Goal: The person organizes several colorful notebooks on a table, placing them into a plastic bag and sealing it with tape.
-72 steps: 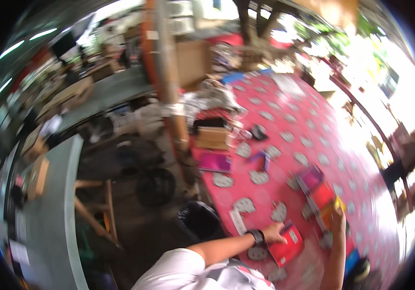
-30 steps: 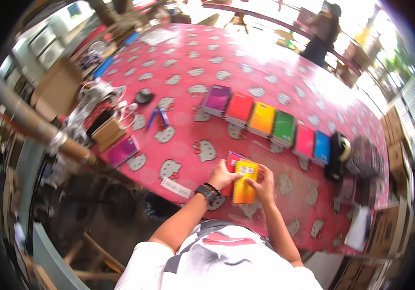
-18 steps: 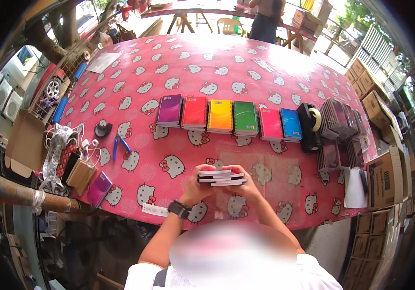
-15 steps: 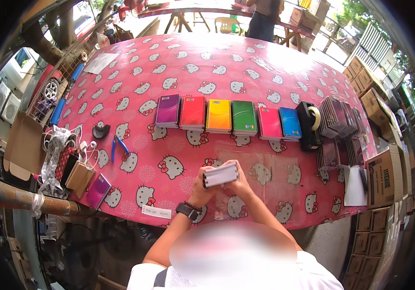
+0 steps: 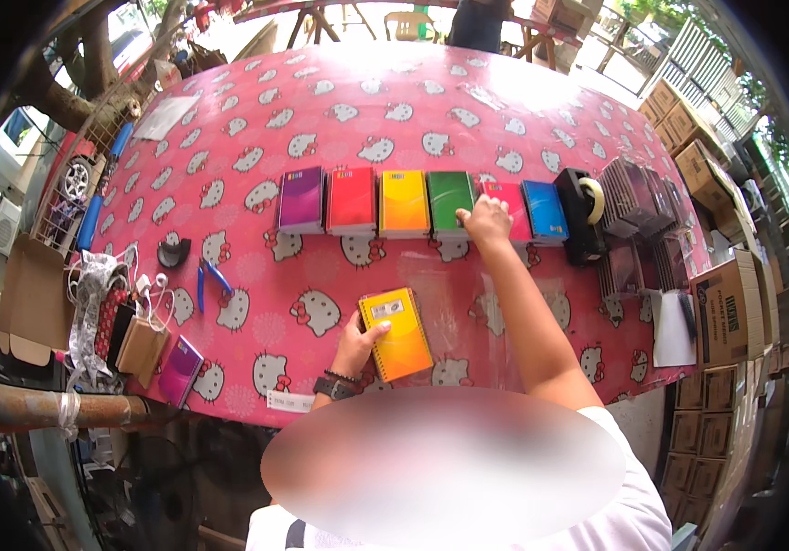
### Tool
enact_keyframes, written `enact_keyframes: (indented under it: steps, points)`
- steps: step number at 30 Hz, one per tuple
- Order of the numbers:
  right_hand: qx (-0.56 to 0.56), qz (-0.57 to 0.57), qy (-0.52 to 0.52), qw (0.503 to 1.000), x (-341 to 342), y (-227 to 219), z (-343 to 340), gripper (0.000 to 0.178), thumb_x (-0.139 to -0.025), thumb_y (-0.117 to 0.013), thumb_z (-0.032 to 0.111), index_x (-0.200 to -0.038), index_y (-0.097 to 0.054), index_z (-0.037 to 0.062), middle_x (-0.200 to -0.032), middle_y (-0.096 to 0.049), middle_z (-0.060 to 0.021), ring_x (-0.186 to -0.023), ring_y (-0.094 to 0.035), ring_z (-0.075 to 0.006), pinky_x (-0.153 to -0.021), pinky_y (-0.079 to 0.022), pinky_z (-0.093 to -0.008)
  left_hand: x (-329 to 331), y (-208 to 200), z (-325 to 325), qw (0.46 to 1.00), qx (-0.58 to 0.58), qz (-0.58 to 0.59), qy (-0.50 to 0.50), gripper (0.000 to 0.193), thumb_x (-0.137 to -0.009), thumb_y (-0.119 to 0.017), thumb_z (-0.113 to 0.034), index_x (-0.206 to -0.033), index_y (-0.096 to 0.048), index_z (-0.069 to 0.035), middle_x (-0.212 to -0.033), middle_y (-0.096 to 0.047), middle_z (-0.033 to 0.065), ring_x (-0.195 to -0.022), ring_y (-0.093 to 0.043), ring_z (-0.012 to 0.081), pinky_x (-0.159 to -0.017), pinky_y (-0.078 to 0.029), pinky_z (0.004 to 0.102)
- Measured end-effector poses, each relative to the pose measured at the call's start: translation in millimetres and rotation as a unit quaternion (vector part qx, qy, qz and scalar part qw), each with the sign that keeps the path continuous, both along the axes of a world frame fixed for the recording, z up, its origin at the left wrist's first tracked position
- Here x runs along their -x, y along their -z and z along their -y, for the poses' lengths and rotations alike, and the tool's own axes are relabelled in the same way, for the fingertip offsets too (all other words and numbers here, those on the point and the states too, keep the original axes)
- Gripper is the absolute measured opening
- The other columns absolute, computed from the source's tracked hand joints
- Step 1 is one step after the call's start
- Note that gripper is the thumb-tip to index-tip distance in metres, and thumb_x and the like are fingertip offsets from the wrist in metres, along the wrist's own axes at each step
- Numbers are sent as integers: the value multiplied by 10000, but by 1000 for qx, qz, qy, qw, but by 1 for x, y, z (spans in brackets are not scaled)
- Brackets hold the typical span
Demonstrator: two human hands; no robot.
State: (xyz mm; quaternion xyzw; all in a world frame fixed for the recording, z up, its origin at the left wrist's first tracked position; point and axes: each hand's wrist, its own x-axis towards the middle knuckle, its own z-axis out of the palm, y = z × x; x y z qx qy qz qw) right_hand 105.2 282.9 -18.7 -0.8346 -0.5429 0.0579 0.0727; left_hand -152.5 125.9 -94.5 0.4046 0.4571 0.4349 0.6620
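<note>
Left hand (image 5: 355,342) pins the yellow spiral notebook (image 5: 395,333) flat on the bench (image 5: 257,129) while right hand (image 5: 485,221), fingers curled, reaches the pink stack (image 5: 506,197), apparently mid-sorting, a pickup next.

Our right hand (image 5: 486,220) covers the near corner of the pink notebook (image 5: 507,204) and the gap beside the green notebook (image 5: 450,202), so we cannot tell which one its grip touches. Under our left hand (image 5: 355,344), the near-left corner of the yellow notebook (image 5: 396,332) is hidden. Nearer us than both grips, a blurred patch hides our body and the table (image 5: 321,266) edge.
</note>
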Motion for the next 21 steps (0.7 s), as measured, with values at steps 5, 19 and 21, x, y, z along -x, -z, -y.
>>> enact_keyframes:
  steps: [5, 19, 21]
  points:
    - [-1, -29, 20, 999, -1, 7, 0, 540, -746, -711, 418, -1079, -576, 14, -1085, -600, -145, -1099, -517, -301, -888, -464, -412, -5, -3, 5, 1000, 10, 0, -15, 433, -813, -666, -180, -1140, -490, 43, -1039, -612, 118, -923, -596, 168, -818, -472, 279]
    - [-234, -400, -120, 878, 36, -45, 115, 296, -669, -653, 2, -940, -535, -4, -789, -577, -136, -729, -599, -268, -641, -468, -355, -6, -7, 2, 1000, 1, -9, -2, 430, -827, -652, -220, -1149, -484, 9, -1051, -598, 107, -931, -599, 182, -809, -486, 293]
    - [-297, -265, -175, 900, 57, -32, 140, 287, -677, -666, 19, -933, -537, 2, -800, -567, -147, -794, -592, -308, -689, -477, -369, -5, -4, -1, 988, 80, 133, -10, 430, -817, -667, -210, -1146, -488, 1, -1041, -600, 99, -918, -602, 181, -795, -493, 297]
